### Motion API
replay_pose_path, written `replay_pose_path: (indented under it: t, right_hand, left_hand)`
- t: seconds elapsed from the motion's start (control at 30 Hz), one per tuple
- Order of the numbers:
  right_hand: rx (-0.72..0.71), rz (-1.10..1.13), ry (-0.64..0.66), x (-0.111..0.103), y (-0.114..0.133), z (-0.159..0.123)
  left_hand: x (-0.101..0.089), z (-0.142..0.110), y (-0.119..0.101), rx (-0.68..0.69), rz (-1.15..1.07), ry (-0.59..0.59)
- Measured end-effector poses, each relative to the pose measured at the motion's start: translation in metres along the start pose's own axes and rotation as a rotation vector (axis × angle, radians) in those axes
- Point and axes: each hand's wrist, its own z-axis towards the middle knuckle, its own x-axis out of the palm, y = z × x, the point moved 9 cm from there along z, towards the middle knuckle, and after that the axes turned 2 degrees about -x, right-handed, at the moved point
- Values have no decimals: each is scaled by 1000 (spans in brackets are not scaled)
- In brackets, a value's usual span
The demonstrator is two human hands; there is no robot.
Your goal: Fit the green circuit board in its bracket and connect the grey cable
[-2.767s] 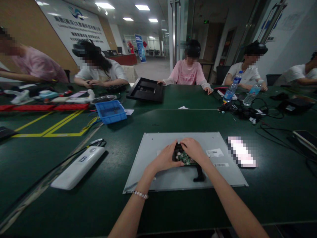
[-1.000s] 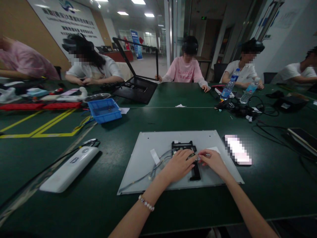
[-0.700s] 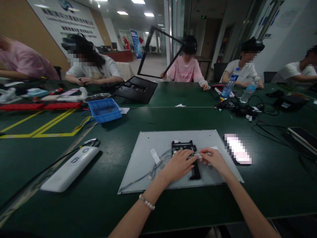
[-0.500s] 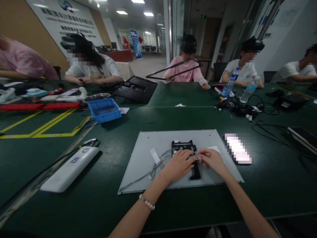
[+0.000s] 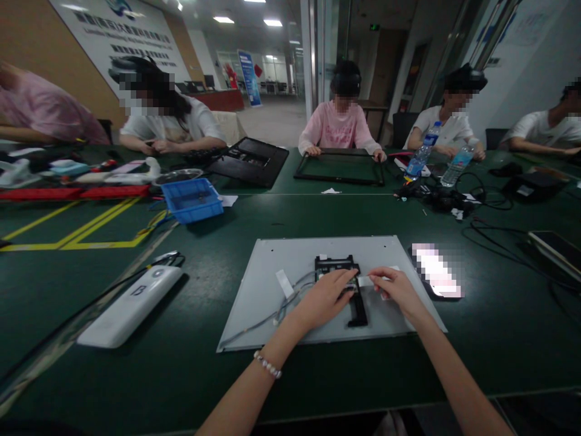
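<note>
A grey metal panel (image 5: 254,297) lies in front of me, with a black plastic frame (image 5: 358,310) on its middle. My left hand (image 5: 327,295) rests over the frame, fingers stretched across it and thumb apart from them; its palm hides part of the parts inside. Beside it my right hand (image 5: 394,290) pinches the end of a short whitish strip (image 5: 364,281), perhaps tape, which runs to the frame's right side. Grey cables (image 5: 276,312) lead from the frame to the panel's lower left. A white sticker (image 5: 285,283) sits left of the frame.
A white power bank (image 5: 131,306) with a cable lies left of the panel, a lit phone (image 5: 436,270) right of it. Farther off are a blue bin (image 5: 193,203), a black laptop-like cover (image 5: 254,163) and two bottles (image 5: 424,148). Across the table, a person holds a black bezel (image 5: 340,180).
My right hand has drawn slightly right, and more of the whitish strip shows between the hands. My left hand stays nearly still. The person opposite has lowered the bezel to the table.
</note>
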Motion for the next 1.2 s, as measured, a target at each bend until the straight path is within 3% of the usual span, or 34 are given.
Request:
replay_pose_path:
  t: [0.27, 0.67, 0.93, 1.07, 1.2]
  right_hand:
    - [-35, -80, -44, 5, 5, -1]
    - [-61, -168, -3, 14, 2, -2]
    - [-59, -90, -18, 8, -2, 3]
    - [-59, -153, -13, 10, 0, 0]
    - [-136, -228, -34, 12, 9, -4]
  left_hand:
    - [2, 1, -9, 68, 70, 3]
    - [6, 1, -14, 107, 159, 37]
    - [7, 1, -13, 97, 172, 27]
    - [9, 2, -14, 115, 188, 24]
    - [8, 3, -15, 114, 198, 19]
